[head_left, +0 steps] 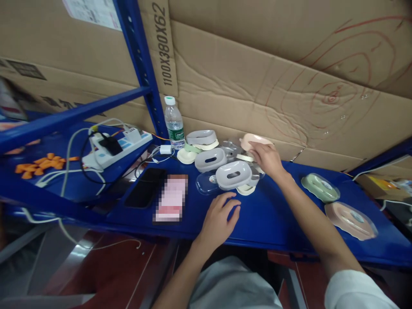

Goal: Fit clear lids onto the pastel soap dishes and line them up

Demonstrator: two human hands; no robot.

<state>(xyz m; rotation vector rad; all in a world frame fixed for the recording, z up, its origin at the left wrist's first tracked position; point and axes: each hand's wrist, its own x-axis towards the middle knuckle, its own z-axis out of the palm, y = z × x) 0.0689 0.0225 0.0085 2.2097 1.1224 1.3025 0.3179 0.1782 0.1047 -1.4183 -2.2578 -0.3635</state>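
At the back of the blue table, my right hand [266, 159] closes its fingers on the near edge of a peach soap dish [256, 139]. My left hand [220, 219] rests low over the front of the table, fingers loosely bent and apart, holding nothing. Just beyond it lies a grey oval soap dish [241, 170] with a slot in the middle. Another grey slotted dish [206, 162] and a grey tray [201, 137] sit behind. A clear lid [206, 183] lies under the left side of the pile. Cream pieces [246, 189] show beneath the dishes, partly hidden.
Green [318, 187] and peach [350, 219] soap dishes with clear lids lie at right. At left are a black phone [144, 189], a lit phone [171, 197], a water bottle [174, 126], a power strip [119, 151] with cables and orange pieces [40, 164]. Cardboard [225, 77] stands behind.
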